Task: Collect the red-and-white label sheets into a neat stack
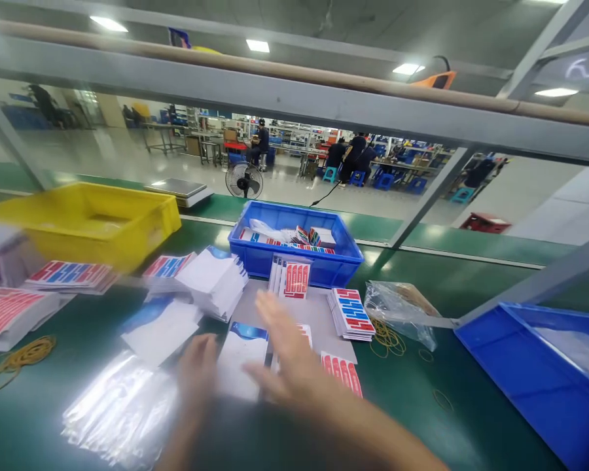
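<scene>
My right hand [292, 353] hovers over the middle of the table, its fingers stretched out and the thumb apart, with nothing visible in it. Beneath and left of it lies a white card with a blue top edge [243, 360]. My left hand [199, 369] is at that card's left side, smeared by motion, so its grip is unclear. Red-and-white sticker sheets [342, 373] lie right of my right wrist, partly covered by it. Beyond my fingers, a small stack with a red printed front [294, 280] leans against the blue bin [260, 258]. Clear plastic bags [122, 409] lie near my left forearm.
White sheets [211, 281] and printed stacks [73, 275] fill the left side, near a yellow bin [152, 226]. To the right are a red-and-blue stack [352, 314], rubber bands [387, 338], a plastic bag [397, 307] and another blue bin [515, 373]. A metal frame crosses ahead.
</scene>
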Demonstrator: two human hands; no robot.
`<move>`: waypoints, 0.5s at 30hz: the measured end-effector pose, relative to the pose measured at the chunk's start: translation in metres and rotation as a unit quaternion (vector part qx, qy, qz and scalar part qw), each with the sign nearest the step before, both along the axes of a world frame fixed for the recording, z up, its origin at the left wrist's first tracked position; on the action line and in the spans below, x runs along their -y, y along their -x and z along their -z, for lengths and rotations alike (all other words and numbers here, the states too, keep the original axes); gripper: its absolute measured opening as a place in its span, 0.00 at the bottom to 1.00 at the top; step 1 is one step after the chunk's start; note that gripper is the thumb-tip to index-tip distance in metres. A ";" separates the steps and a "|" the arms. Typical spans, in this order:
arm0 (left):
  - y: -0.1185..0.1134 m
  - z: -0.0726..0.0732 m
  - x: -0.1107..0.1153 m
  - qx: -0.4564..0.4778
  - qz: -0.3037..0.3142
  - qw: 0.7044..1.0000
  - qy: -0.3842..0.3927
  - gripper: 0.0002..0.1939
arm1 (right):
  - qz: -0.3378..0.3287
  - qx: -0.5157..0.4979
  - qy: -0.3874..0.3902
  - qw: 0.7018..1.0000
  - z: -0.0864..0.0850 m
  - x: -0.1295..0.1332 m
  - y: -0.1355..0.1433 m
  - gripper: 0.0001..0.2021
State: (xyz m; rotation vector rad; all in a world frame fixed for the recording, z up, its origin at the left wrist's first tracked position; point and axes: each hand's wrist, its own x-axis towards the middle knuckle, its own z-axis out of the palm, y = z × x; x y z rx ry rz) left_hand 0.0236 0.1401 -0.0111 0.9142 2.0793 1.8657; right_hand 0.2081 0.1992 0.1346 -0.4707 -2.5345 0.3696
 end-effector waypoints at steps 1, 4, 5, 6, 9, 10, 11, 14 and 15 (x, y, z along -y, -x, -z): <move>0.004 0.002 0.001 0.003 -0.021 1.000 -0.011 0.16 | 0.003 0.074 0.010 0.997 0.033 0.003 0.012 0.44; 0.008 0.002 0.003 0.011 -0.053 0.998 -0.024 0.16 | -0.010 0.185 0.026 0.982 0.124 0.021 0.033 0.46; 0.008 0.000 0.004 0.014 -0.058 0.998 -0.024 0.15 | -0.018 0.182 0.019 0.983 0.145 0.028 0.034 0.44; 0.007 -0.003 0.005 0.018 -0.060 0.998 -0.023 0.15 | -0.026 0.168 0.005 0.985 0.160 0.034 0.033 0.39; 0.006 -0.012 0.006 0.032 -0.060 0.997 -0.024 0.14 | -0.047 0.105 -0.039 0.993 0.173 0.043 0.023 0.26; 0.007 -0.015 0.007 0.040 -0.060 0.997 -0.026 0.14 | -0.052 0.085 -0.051 0.994 0.170 0.042 0.019 0.25; 0.008 -0.018 0.007 0.051 -0.059 0.997 -0.029 0.14 | -0.053 0.067 -0.060 0.995 0.164 0.040 0.015 0.24; 0.006 -0.025 0.014 0.131 -0.038 0.989 -0.050 0.15 | -0.019 0.005 -0.078 0.997 0.142 0.030 0.004 0.23; 0.002 -0.027 0.019 0.184 -0.014 0.981 -0.061 0.16 | -0.002 -0.009 -0.077 0.997 0.135 0.028 0.001 0.23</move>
